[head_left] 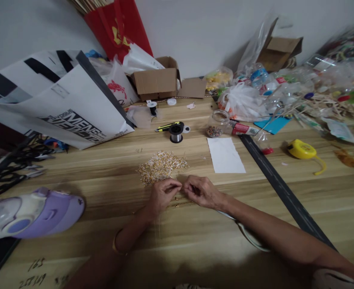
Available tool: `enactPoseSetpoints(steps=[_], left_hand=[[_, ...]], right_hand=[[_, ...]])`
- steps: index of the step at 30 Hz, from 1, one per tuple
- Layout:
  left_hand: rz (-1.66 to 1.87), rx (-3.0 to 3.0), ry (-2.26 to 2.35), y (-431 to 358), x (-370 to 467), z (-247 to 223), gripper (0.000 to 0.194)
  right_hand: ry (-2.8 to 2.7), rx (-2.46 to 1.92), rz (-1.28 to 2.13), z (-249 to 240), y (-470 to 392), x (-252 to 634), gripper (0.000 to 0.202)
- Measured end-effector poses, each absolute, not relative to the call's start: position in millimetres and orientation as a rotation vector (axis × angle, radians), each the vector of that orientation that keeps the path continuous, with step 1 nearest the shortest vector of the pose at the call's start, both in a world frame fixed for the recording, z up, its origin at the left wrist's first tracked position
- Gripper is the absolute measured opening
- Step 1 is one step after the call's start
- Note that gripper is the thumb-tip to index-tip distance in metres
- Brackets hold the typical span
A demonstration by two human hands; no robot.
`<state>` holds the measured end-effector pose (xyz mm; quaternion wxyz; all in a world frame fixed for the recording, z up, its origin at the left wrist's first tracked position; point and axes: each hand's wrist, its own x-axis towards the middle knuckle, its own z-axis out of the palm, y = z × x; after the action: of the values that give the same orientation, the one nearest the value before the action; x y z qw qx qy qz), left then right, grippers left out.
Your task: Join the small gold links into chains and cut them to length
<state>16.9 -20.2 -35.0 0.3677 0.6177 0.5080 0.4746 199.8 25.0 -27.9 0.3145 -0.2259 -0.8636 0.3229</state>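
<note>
My left hand (164, 196) is closed in a pinch, thumb and forefinger together. Very fine pale strands hang faintly below it. Almost touching its fingertips is my right hand (202, 192), also pinched. Whatever is between the fingers is too small to make out. Just beyond the hands lies a loose pile of small gold and clear beaded pieces (161, 165). Short gold chains (178, 206) lie on the wooden table (110, 233) under and in front of my hands.
Behind the pile stand a spool of wire (176, 133), a yellow-black cutter (164, 127) and a jar of beads (217, 125). White paper (226, 155) and a yellow tape measure (301, 149) lie right. Scissors (20, 172), a purple bottle (53, 212) and a paper bag (71, 108) are left.
</note>
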Motion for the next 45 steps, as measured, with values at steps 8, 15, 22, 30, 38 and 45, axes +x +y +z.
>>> enactPoseSetpoints(steps=[8, 15, 22, 30, 38, 45], left_hand=[[1.199, 1.734, 1.347, -22.0, 17.8, -36.3, 0.008], [1.185, 1.77, 1.35, -22.3, 18.0, -33.8, 0.007], [1.189, 1.761, 1.345, -22.0, 18.5, -34.9, 0.008], [1.15, 1.767, 1.369, -23.0, 18.2, -31.0, 0.01], [1.187, 1.756, 1.358, -21.6, 17.2, -36.1, 0.01], [1.155, 1.766, 1.366, -22.1, 17.7, -33.0, 0.01]], right_hand=[[-2.284, -0.602, 0.863, -29.0, 24.7, 199.6, 0.006], [-2.278, -0.626, 0.858, -29.1, 25.7, 199.4, 0.005], [-2.288, -0.639, 0.838, -31.7, 27.2, 200.1, 0.006], [-2.296, -0.659, 0.826, -33.4, 28.0, 200.2, 0.004], [-2.318, -0.641, 0.803, -32.6, 28.1, 200.3, 0.006], [-2.323, -0.646, 0.812, -31.9, 27.7, 200.0, 0.006]])
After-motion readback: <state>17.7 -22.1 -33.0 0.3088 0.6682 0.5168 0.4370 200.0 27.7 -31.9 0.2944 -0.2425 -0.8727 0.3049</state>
